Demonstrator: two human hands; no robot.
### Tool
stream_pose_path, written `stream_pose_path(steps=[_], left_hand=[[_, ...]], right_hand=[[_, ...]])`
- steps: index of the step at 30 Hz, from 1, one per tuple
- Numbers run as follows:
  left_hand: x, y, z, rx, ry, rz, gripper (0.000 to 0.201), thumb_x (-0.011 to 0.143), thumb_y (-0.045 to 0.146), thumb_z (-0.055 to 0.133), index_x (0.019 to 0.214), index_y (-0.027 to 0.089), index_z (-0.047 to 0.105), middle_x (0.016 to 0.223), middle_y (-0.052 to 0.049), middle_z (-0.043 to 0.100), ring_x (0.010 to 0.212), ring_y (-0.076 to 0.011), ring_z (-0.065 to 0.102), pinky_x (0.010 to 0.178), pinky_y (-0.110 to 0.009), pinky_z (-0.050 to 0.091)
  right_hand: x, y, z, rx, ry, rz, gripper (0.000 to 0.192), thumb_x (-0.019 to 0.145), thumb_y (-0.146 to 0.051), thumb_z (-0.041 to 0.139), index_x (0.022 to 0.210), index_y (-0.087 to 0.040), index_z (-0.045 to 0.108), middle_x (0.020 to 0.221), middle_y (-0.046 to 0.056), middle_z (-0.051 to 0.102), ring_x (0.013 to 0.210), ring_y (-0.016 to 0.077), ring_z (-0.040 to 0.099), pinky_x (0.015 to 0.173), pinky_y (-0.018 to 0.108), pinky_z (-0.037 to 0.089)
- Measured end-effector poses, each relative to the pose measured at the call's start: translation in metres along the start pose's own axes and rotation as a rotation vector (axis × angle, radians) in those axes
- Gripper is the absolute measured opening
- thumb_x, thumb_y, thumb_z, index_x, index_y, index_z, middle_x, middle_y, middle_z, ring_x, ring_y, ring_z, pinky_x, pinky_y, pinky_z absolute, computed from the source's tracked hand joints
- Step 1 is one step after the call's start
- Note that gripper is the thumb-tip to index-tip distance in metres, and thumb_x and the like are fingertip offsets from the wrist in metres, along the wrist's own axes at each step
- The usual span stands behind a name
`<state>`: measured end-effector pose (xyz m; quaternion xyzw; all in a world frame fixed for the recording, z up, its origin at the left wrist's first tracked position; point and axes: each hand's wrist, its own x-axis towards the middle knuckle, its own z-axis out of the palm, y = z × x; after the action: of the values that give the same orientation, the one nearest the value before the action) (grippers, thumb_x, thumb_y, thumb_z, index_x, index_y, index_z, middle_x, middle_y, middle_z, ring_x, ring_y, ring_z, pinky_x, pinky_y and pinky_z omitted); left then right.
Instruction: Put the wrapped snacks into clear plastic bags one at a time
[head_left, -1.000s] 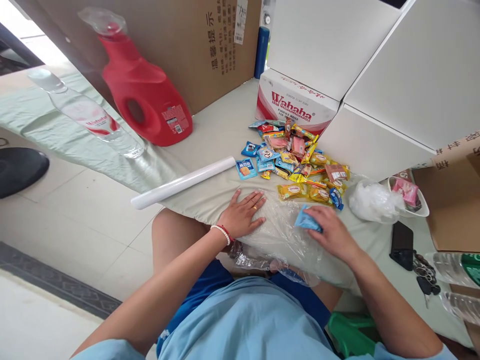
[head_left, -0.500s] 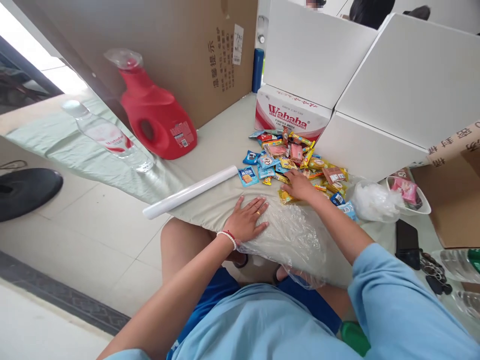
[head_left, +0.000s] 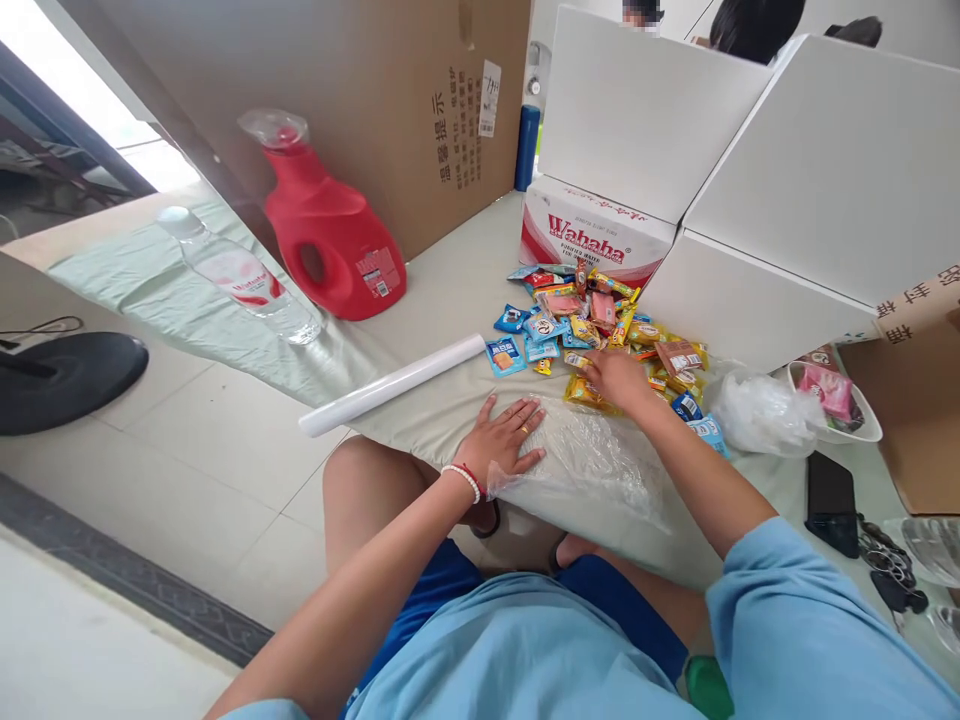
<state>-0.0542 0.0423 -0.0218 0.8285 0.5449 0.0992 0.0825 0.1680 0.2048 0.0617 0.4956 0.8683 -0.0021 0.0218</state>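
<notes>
Seated at a cloth-covered table, a person presses the left hand flat, fingers spread, on the near-left corner of a clear plastic sheet. Thin, glossy and crinkled, the sheet lies with its long axis running from that hand rightward along the table's near edge, and its near edge droops over the table edge toward the person's lap. The right hand reaches just past the sheet's far edge into a heap of snack packets, fingers curled loosely over a yellow packet; whether they grip it cannot be told.

The heap, small foil sachets in blue, yellow, orange and pink, lies beyond the sheet in front of a red-and-white Wahaha carton. Left of the sheet a smooth white roll lies slantwise, one end past the table's edge. Farther left stand a red jug and a clear water bottle. Right of the sheet sit a crumpled plastic bag, a white bowl holding a pink packet, and a black phone.
</notes>
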Motion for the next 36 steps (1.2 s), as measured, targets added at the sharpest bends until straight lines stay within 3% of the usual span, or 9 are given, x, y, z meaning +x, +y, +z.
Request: stream_pose_path(steps=[3,6,11,14,17,22,28,33,36], left_hand=[[0.000,0.000,0.000,-0.019,-0.002,0.007,0.075,0.101,0.068,0.029,0.164,0.028,0.028,0.171,-0.008,0.027,0.157,-0.0274,0.029,0.128,-0.062,-0.003],[0.001,0.000,0.000,-0.023,-0.018,0.010,0.077,0.101,0.069,0.031,0.165,0.027,0.025,0.172,-0.008,0.025,0.158,-0.0286,0.027,0.127,-0.062,-0.004],[0.002,0.002,-0.003,-0.026,-0.044,-0.014,0.074,0.102,0.065,0.034,0.165,0.029,0.025,0.171,-0.007,0.026,0.158,-0.0287,0.027,0.128,-0.061,-0.006],[0.001,0.004,-0.004,-0.016,-0.020,-0.005,0.073,0.102,0.064,0.036,0.165,0.029,0.024,0.172,-0.007,0.026,0.158,-0.0292,0.028,0.128,-0.061,-0.005],[-0.001,0.004,-0.004,-0.007,-0.001,0.005,0.074,0.102,0.063,0.036,0.166,0.028,0.023,0.171,-0.008,0.027,0.157,-0.0298,0.029,0.128,-0.062,-0.003],[-0.001,0.003,-0.003,0.013,-0.015,0.012,0.077,0.101,0.066,0.035,0.165,0.024,0.024,0.171,-0.009,0.027,0.158,-0.0291,0.027,0.128,-0.062,-0.004],[-0.001,0.004,-0.005,0.013,-0.021,0.015,0.078,0.101,0.067,0.036,0.165,0.025,0.023,0.171,-0.009,0.027,0.158,-0.0291,0.028,0.128,-0.062,-0.003],[-0.001,0.004,-0.004,0.005,-0.002,0.003,0.070,0.104,0.061,0.032,0.165,0.026,0.025,0.171,-0.008,0.028,0.158,-0.0290,0.028,0.128,-0.062,-0.002],[-0.001,0.002,-0.002,-0.004,0.005,0.006,0.066,0.106,0.058,0.027,0.165,0.026,0.027,0.171,-0.007,0.028,0.158,-0.0275,0.028,0.128,-0.062,-0.001]], right_hand=[[-0.032,0.012,-0.005,0.194,0.190,-0.001,0.040,0.105,-0.038,0.043,0.126,-0.017,0.070,0.119,0.015,0.074,0.110,0.0304,0.067,0.092,0.039,0.050],[-0.070,0.009,-0.003,0.346,0.315,-0.105,0.041,0.105,-0.042,0.045,0.127,-0.016,0.068,0.119,0.015,0.073,0.110,0.0310,0.065,0.100,0.045,0.049],[-0.139,-0.025,0.019,0.439,0.153,-0.344,0.030,0.104,-0.032,0.049,0.124,-0.022,0.069,0.120,0.014,0.070,0.109,0.0294,0.062,0.098,0.048,0.052],[-0.175,-0.040,0.036,0.436,0.046,-0.374,0.031,0.100,-0.021,0.052,0.127,-0.023,0.067,0.123,0.014,0.066,0.109,0.0293,0.060,0.095,0.049,0.054],[-0.197,-0.045,0.046,0.460,-0.054,-0.313,0.049,0.094,-0.014,0.055,0.143,-0.023,0.055,0.124,0.015,0.062,0.109,0.0289,0.059,0.094,0.049,0.055],[-0.191,-0.040,0.039,0.526,-0.145,-0.186,0.051,0.087,-0.019,0.067,0.136,-0.018,0.055,0.115,0.013,0.058,0.107,0.0286,0.058,0.096,0.045,0.053],[-0.162,-0.035,0.025,0.559,0.052,-0.041,0.048,0.081,-0.024,0.073,0.127,-0.020,0.059,0.127,0.014,0.055,0.118,0.0324,0.052,0.105,0.048,0.046],[-0.153,-0.046,0.036,0.430,-0.135,-0.057,0.051,0.080,-0.025,0.077,0.129,-0.018,0.062,0.124,0.014,0.060,0.112,0.0325,0.052,0.102,0.047,0.046],[-0.144,-0.037,0.034,0.430,-0.162,-0.085,0.063,0.079,-0.036,0.082,0.135,-0.018,0.061,0.132,0.015,0.060,0.117,0.0335,0.053,0.102,0.048,0.046]])
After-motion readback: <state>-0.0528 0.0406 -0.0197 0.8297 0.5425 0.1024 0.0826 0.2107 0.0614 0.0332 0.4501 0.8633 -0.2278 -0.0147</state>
